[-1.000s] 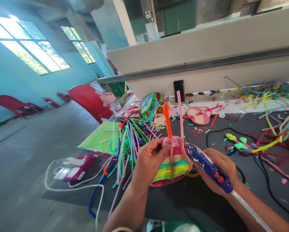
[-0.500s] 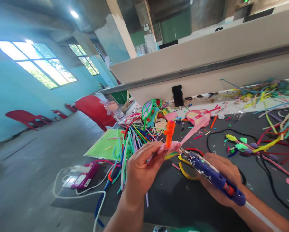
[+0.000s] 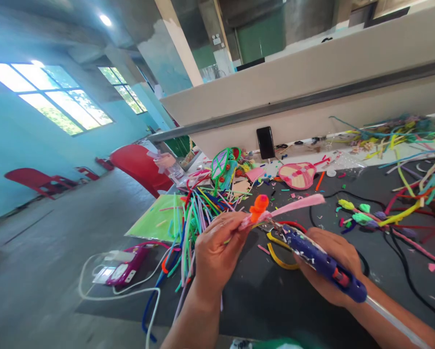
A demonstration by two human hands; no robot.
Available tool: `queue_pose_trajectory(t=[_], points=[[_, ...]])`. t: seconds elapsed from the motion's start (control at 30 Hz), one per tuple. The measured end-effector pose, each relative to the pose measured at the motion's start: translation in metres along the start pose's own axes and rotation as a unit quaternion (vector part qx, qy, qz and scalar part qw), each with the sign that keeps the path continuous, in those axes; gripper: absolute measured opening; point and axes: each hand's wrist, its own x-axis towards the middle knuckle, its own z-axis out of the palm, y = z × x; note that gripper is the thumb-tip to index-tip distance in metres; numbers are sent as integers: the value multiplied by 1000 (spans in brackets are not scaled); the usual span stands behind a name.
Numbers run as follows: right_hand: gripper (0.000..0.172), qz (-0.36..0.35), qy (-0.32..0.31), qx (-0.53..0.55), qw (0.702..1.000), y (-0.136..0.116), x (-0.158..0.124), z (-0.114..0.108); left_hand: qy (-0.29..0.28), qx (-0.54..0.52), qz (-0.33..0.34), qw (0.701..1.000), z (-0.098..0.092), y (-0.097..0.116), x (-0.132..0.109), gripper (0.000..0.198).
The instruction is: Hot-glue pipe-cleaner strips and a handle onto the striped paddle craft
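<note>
Pink strip (image 3: 299, 205) lower | glue gun (image 3: 310, 251) nr craft (image 3: 245, 222) edge | gap btwn hands (image 3: 219, 247) (image 3: 335, 257)

In the left hand (image 3: 219, 245), the pipe-cleaner panel (image 3: 247, 222), face-on a second ago, is tipped nearly edge-on; its pink strip (image 3: 298, 205), then upright, slants far rightward, and its orange stem (image 3: 258, 208) looks foreshortened.

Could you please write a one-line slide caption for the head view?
Left hand holds a pink craft piece while the right hand points a blue glue gun at its edge.
</note>
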Motion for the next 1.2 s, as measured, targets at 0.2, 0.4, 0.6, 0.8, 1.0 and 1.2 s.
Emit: queue_pose_trajectory(t=[0.2,0.4,0.6,0.8,1.0,1.2], points=[[19,9,-9,15,1000,-1,2,-1,4,6,52,999,0,-2,2,16],[18,15,-16,-15,1000,0,4,-1,5,13,90,996,1,-5,2,22],[16,20,-19,-58,998,0,3,1,12,8,100,995,3,-6,1,27],[13,7,-22,-80,997,-2,2,1,10,-7,88,996,6,-6,0,27],[17,13,-31,-55,998,-1,-1,2,12,-10,90,996,9,-7,-1,27],[15,39,-14,-49,998,-1,2,2,13,-4,85,996,7,-7,1,27]])
